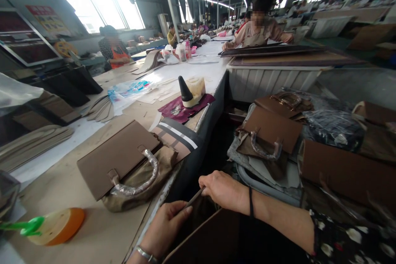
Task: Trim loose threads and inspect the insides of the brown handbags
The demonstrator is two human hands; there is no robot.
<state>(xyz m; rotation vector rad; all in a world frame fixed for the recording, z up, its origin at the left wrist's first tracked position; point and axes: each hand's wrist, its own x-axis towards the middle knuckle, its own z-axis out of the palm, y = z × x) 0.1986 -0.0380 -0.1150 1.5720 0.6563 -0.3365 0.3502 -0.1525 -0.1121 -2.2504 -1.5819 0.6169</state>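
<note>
Brown edge (194,197), ends out of sight

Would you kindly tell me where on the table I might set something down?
Bare tabletop shows between the handbag and the orange-filled bottle, and between that handbag and the stacked pieces. It is crowded around the purple cloth and beyond the table's right edge, where bags lie close together.
</note>
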